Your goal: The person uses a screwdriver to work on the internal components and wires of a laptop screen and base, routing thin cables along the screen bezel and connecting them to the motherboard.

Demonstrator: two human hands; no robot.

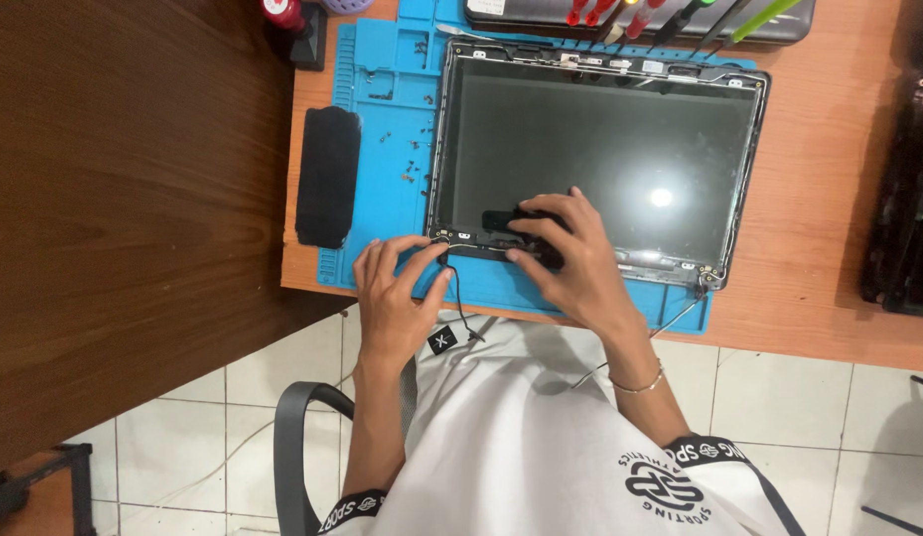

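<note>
Bare laptop screen panel [600, 149] in its frame, flat on blue repair mat [382, 89], table centre. Right hand [566, 253] at panel's 6 o'clock edge, fingers curled, grasping a small black part [501, 218]. Left hand [397, 288] at panel's 7 o'clock corner, fingertips pinching the thin black cable [459, 298]. Black rectangular pad [327, 177] at 9 o'clock. Screwdrivers [620, 15], red and green handles, at 12 o'clock.

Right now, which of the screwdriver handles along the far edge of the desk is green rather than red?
The rightmost handle, lime green, slanting toward the upper right. The handles left of it are red.
</note>
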